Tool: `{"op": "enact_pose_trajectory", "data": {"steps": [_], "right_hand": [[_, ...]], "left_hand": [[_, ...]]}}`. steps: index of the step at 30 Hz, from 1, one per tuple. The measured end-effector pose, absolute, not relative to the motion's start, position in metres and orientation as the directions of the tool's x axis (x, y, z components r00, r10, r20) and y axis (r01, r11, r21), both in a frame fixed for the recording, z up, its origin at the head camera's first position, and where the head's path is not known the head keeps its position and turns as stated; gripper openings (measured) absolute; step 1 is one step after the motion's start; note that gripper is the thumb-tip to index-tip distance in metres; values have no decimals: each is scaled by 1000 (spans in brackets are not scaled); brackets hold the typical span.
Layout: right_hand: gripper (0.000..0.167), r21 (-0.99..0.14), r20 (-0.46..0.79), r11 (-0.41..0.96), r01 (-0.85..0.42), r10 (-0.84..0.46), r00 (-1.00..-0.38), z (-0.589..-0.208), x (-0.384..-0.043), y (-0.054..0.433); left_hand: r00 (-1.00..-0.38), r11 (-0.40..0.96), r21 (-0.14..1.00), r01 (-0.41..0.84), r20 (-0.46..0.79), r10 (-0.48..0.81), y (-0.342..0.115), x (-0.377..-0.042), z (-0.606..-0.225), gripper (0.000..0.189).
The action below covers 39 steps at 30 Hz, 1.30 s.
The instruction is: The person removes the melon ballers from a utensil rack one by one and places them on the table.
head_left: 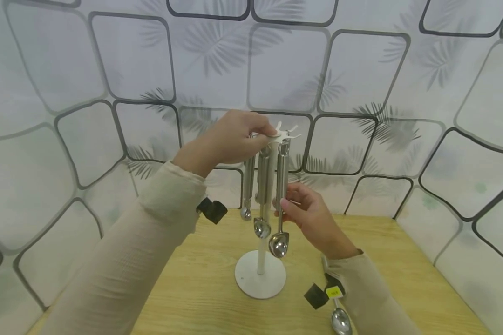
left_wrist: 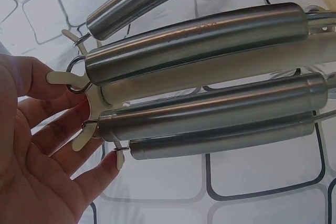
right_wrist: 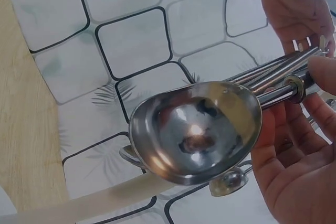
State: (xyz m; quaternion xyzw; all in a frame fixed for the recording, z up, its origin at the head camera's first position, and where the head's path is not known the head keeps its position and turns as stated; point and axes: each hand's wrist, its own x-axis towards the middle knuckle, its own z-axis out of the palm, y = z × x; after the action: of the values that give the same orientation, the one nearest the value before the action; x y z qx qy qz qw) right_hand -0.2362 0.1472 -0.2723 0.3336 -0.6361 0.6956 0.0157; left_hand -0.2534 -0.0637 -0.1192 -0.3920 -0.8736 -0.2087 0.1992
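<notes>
A white utensil stand [head_left: 251, 286] has a pronged top [head_left: 283, 135], and my left hand [head_left: 232, 137] pinches one prong between thumb and fingers. Several metal scoops with thick handles hang from the prongs by rings. My right hand [head_left: 310, 214] grips the nearest ice cream scoop [head_left: 279, 244] low on its handle; its ring is at a prong on the right side. In the right wrist view the shiny bowl [right_wrist: 194, 132] of that scoop faces the camera. Behind it hang another scoop [head_left: 261, 228] and a smaller one [head_left: 246, 213].
On the wooden table [head_left: 193, 288] lies another metal scoop [head_left: 341, 320], partly hidden under the right sleeve. A patterned cloth wall [head_left: 285, 70] encloses the table at the back and sides.
</notes>
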Motion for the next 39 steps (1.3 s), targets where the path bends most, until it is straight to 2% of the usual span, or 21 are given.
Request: {"op": "enact_pose_trajectory", "data": {"steps": [18,25,32,39], "right_hand": [[26,-830,555,-215,-514,-396,-732,-262,-223,156],[26,-840,536,-152,-520,-379,-755,-264,-211,167],[23,-859,510,-168,-483,-360,-782,-279,-202,183],[21,-889,447,-65,-452,-331,-831,-302,-206,203]], "left_hand": [[-610,596,217,773,511,606,-65,-256,-121,28],[-596,581,211,786,511,620,-65,-257,-121,28],[-602,586,217,781,511,613,-66,-256,-120,28],[-597,585,208,784,512,618,-67,-255,-120,29]]}}
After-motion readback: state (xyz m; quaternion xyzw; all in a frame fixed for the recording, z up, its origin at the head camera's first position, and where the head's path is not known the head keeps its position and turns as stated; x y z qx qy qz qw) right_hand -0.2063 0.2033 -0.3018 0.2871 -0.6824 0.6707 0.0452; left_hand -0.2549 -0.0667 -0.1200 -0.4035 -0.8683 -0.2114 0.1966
